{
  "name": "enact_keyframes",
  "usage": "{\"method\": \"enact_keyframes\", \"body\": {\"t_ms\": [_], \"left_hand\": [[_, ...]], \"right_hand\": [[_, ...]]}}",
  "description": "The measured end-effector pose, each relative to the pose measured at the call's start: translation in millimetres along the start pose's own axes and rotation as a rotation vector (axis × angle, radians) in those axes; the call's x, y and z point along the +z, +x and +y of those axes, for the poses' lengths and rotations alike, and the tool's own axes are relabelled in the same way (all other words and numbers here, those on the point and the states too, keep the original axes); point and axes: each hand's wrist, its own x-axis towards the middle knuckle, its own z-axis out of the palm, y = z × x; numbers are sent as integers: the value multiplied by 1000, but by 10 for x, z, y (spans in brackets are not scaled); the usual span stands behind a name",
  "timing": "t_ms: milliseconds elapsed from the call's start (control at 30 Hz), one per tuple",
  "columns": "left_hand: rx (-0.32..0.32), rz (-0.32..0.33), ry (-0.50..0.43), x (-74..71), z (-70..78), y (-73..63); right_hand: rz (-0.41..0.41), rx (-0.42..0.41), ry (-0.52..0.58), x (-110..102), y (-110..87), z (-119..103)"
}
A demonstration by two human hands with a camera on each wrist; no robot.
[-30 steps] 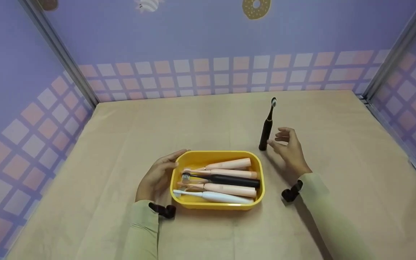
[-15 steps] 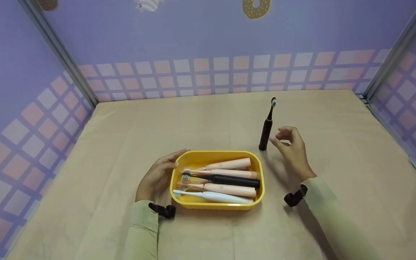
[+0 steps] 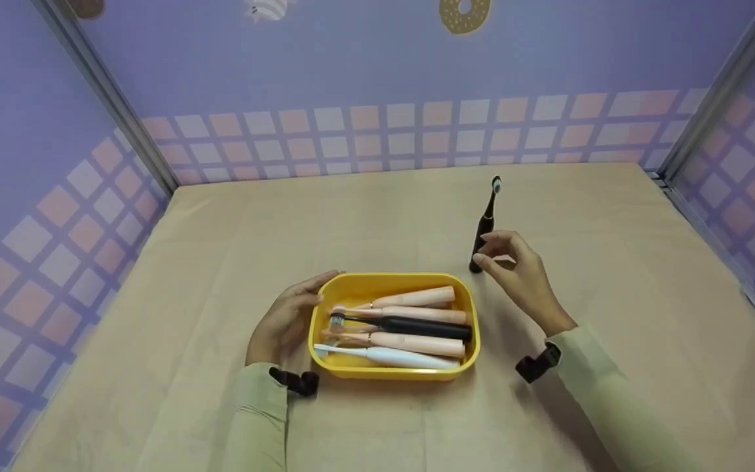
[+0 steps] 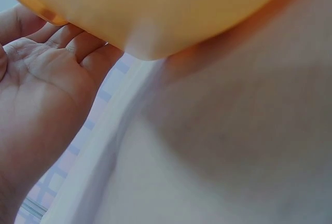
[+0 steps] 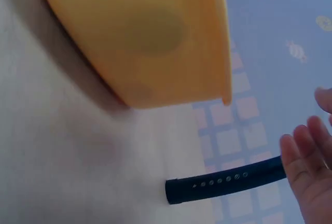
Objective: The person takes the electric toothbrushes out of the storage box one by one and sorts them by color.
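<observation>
A black electric toothbrush (image 3: 487, 226) stands upright on the table, its brush head at the top. My right hand (image 3: 522, 275) is at its handle, thumb and fingers bent and overlapping the lower half in the head view. From the right wrist, the fingers (image 5: 298, 164) cross in front of the black handle (image 5: 223, 183) and the thumb stays apart from it. My left hand (image 3: 284, 321) holds the left end of a yellow box (image 3: 394, 375), fingers around its back corner and thumb at the rim. Inside lie several pink toothbrushes (image 3: 417, 343), a black toothbrush (image 3: 425, 328) and a white toothbrush (image 3: 410, 358).
A beige cloth (image 3: 299, 229) covers the table. Purple patterned walls (image 3: 377, 72) enclose the back and both sides, with metal posts (image 3: 112, 98) at the corners. Each wrist carries a small black camera (image 3: 538, 364).
My right hand first drew back slightly to the right of the upright toothbrush, then came left so that its fingers overlap the handle. The left hand, box and toothbrushes stayed in place.
</observation>
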Motion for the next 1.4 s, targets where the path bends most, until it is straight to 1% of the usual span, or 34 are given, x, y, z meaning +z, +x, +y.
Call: {"method": "enact_keyframes", "body": {"t_ms": [133, 267, 433, 567, 667, 767, 867, 967, 1167, 1233, 1400], "left_hand": [[5, -15, 21, -5, 4, -3], [8, -22, 24, -2, 8, -4], [-2, -13, 12, 9, 13, -3], [-4, -14, 10, 9, 9, -1], [-3, -13, 10, 4, 5, 1], [-1, -15, 6, -2, 0, 2], [2, -17, -1, -7, -4, 3], [-5, -12, 13, -5, 0, 1], [-8, -6, 48, -7, 6, -2], [-4, -9, 50, -10, 2, -3], [0, -13, 61, -10, -1, -5]], "right_hand": [[-109, -29, -56, 19, -28, -98], [-187, -52, -94, 51, -49, -202], [-275, -67, -100, 92, -75, -310], [-384, -86, -92, 122, -102, -374], [-467, -114, -119, 145, -118, -412], [-521, -136, -144, 169, -130, -434], [-567, -135, -150, 193, -140, -446], [-632, -138, -169, 218, -144, -453], [-755, -119, -268, 259, -154, -474], [-786, -117, -287, 266, -156, -480], [-838, -151, -333, 293, -141, -489]]}}
